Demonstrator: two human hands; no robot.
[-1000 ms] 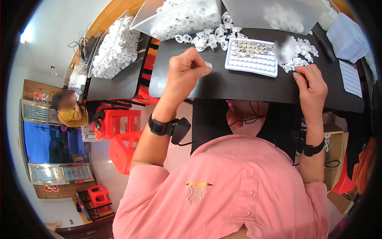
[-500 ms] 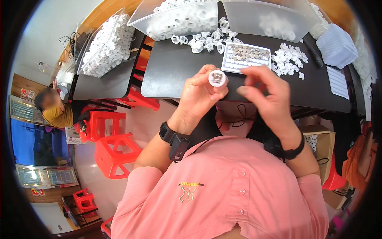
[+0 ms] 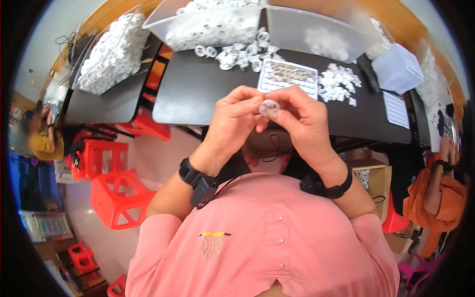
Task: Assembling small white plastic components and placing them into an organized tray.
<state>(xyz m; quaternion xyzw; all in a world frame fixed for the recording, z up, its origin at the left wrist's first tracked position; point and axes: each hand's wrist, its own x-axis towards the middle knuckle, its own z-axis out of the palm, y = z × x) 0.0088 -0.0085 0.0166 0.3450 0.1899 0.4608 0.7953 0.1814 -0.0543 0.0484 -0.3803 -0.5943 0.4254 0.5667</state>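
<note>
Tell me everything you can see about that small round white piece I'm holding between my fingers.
The small round white piece is a disc-like cap or ring, plastic by its look, with a pale face turned toward the camera. Both hands pinch it by its rim: the left hand on its left side, the right hand on its right and lower side. It is held in the air above the near edge of the black table. Finer detail is too small to tell.

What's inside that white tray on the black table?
The white tray holds rows of small round, greyish pieces. Its near edge is hidden behind the right hand and left hand, which pinch a small white disc.
</note>
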